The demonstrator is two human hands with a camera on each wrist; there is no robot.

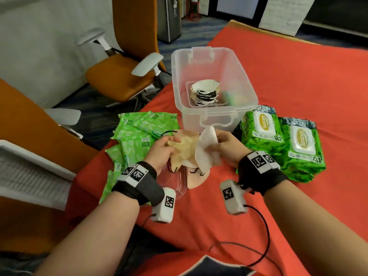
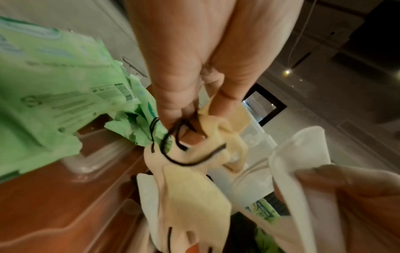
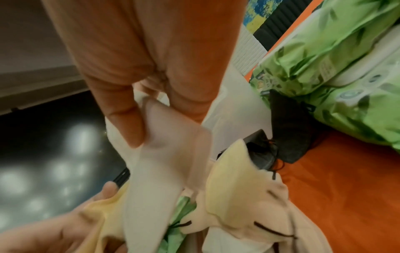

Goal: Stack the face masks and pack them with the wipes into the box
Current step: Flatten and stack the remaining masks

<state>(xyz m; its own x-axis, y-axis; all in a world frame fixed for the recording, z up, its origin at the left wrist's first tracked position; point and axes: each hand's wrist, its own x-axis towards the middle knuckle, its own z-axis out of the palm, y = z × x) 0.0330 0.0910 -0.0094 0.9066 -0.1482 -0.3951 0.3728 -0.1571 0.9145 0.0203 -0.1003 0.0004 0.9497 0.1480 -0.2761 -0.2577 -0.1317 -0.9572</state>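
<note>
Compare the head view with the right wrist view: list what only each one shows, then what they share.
Only the head view: the clear box with a stack of masks inside, the flat green wipe packets, the left hand whole, orange chairs.

Only the right wrist view: a dark mask lying beside the large wipe packs.

Both: the right hand pinching a white mask, beige masks, the large packs, the orange cloth.

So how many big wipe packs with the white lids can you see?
2. One big wipe pack lies just right of the clear box; the other big pack lies right beside it, further right. They may be stacked on more packs hidden underneath.
</note>
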